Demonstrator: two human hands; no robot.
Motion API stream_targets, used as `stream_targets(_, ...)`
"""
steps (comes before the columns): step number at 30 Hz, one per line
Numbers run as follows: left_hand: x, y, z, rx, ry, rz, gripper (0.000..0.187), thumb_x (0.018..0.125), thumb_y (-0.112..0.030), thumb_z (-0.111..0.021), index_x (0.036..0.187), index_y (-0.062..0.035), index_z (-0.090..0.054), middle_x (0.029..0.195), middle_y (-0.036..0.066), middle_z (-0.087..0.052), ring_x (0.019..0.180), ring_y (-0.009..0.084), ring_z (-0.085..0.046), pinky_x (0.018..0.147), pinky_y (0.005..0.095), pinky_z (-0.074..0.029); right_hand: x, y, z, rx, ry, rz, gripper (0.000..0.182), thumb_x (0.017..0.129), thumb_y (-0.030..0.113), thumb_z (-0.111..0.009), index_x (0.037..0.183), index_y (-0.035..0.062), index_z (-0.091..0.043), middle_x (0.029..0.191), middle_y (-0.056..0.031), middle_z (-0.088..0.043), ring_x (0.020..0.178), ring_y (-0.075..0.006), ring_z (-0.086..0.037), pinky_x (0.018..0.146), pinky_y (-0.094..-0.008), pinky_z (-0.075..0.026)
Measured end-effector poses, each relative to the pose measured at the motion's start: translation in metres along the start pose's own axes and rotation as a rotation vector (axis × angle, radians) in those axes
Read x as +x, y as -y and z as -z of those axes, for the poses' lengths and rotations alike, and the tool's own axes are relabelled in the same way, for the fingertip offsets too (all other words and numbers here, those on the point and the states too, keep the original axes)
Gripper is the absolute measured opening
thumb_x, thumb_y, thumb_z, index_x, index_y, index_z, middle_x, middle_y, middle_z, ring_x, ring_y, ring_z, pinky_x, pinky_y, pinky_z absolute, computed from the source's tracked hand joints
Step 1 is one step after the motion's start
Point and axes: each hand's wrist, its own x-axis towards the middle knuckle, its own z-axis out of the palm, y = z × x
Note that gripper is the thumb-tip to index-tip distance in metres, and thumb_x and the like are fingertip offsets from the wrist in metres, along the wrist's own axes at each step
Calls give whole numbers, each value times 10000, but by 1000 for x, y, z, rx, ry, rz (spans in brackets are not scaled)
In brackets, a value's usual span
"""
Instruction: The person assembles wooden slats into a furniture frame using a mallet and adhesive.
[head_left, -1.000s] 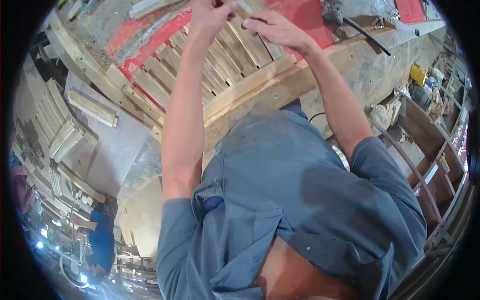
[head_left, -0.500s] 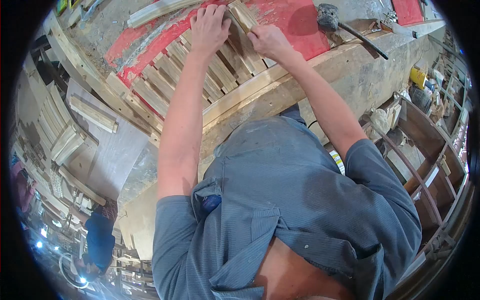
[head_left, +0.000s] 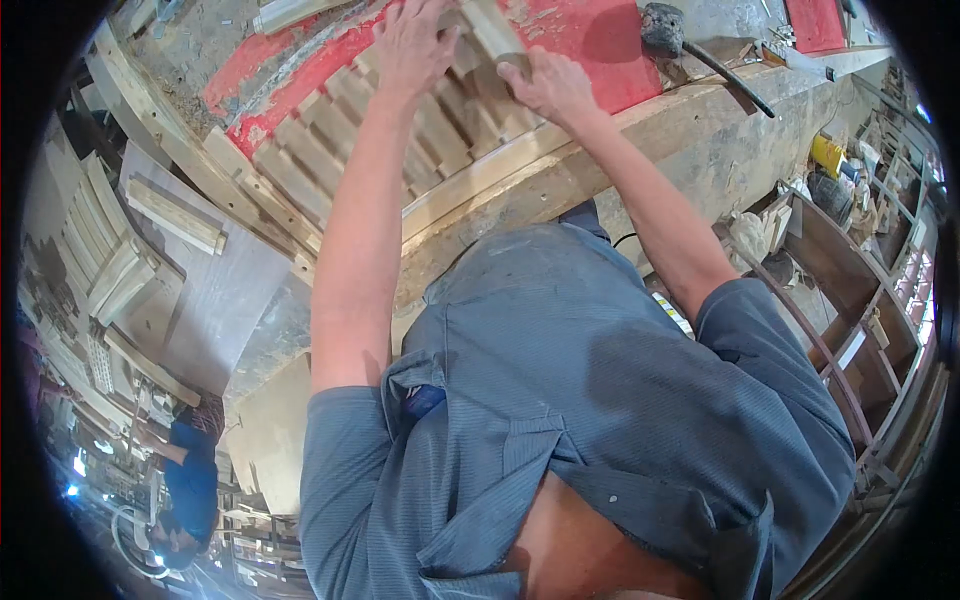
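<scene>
My right hand (head_left: pixel 556 88) is closed, thumb and fingers pinching the near edge of a pale wooden slat (head_left: pixel 490 30). My left hand (head_left: pixel 408 50) lies over the neighbouring slats with fingers and thumb apart; its fingertips are partly cut off by the top of the view. Beneath and between the hands, a row of wooden slats (head_left: pixel 440 135) sits side by side in a frame, somewhat blurred. Their near ends meet a long wooden rail (head_left: pixel 490 175). A drilled side rail (head_left: pixel 262 192) bounds the row on the left.
A black-headed mallet (head_left: pixel 662 32) lies on the bench right of my hands, beside a red sheet (head_left: pixel 590 50). At left, a board (head_left: pixel 215 300) carries wood pieces (head_left: pixel 175 215). Another person (head_left: pixel 190 480) is at lower left. A wooden frame (head_left: pixel 840 260) stands at right.
The slat in my right hand has turned slightly and shows a broader face. My left hand has shifted a little up and left. The view has shifted slightly.
</scene>
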Motion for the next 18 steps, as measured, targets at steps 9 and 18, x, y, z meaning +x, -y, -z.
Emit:
stream_targets(9,67,-3,46,198,-101,-87,694,815,-436,-764,1397,-124,-549,1303,99,-570,1313,313,-471,1052,535,-384,25,-39,58,398,173,27,508,910,499,-645,985,0,-707,891,-208,-726,795,-365,-706,728,-446,-548)
stream_targets(18,99,4,112,-12,529,112,599,831,-472,-750,1306,-151,-576,1151,83,-649,1097,262,-613,826,430,-498,28,-206,154,168,-491,-120,425,839,303,-769,1127,0,-691,1005,-183,-705,969,-297,-690,858,-392,-543)
